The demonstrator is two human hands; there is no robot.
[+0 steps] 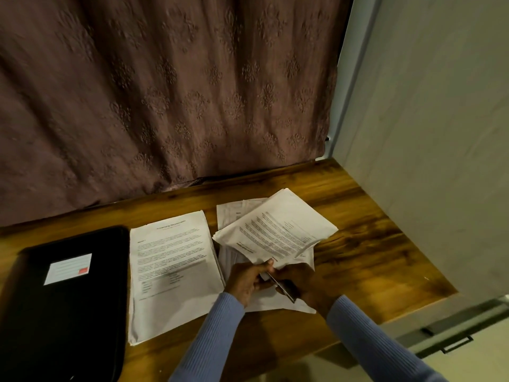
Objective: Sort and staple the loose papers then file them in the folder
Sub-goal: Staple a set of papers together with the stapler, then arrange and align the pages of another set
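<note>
Several thin sheets [275,232], light and floppy; best pinched near one corner. Left hand [245,279] closed on sheets' corner, right hand [305,285] closed around stapler [281,288].

The person is wearing a long-sleeved knit top in a soft blue, finely ribbed along the length of each arm. The left sleeve [212,334] and the right sleeve [369,337] are both ending snugly at the wrists, leaving the hands bare, with no rings showing.
</note>
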